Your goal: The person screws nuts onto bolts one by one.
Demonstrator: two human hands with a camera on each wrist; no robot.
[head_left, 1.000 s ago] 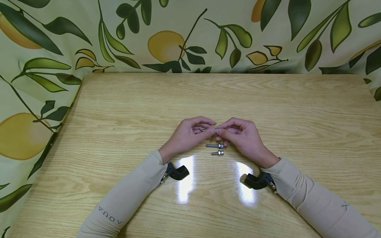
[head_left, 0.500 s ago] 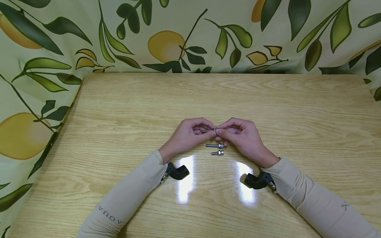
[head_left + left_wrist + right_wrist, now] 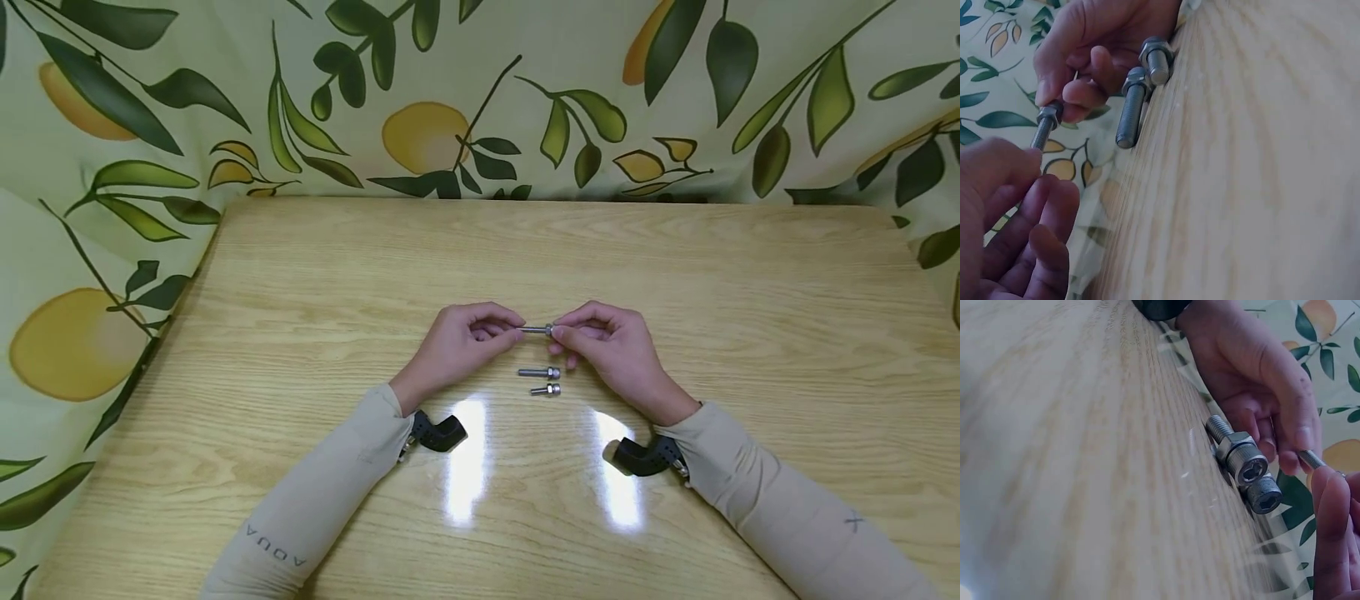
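Between the two hands a thin metal bolt (image 3: 535,330) lies level, with a nut (image 3: 1051,112) near its head end. My left hand (image 3: 469,337) pinches the tip of its threaded shank between thumb and forefinger. At the head end, my right hand (image 3: 611,350) pinches it with thumb and forefinger; the head is mostly hidden by those fingertips. Just below the hands, a longer socket-head bolt (image 3: 538,372) and a shorter socket-head bolt (image 3: 545,389) lie side by side on the table, each with a nut close to its head.
The wood-grain table (image 3: 360,267) spreads around the hands and bears two bright light reflections. A curtain (image 3: 450,75) printed with leaves and fruit hangs along the back and left edges. Black wrist mounts (image 3: 438,432) sit under both sleeves.
The left hand has shifted left, from beside the nut to the shank's tip, baring more of the bolt. The right hand keeps its pinch. The head view has tilted slightly.
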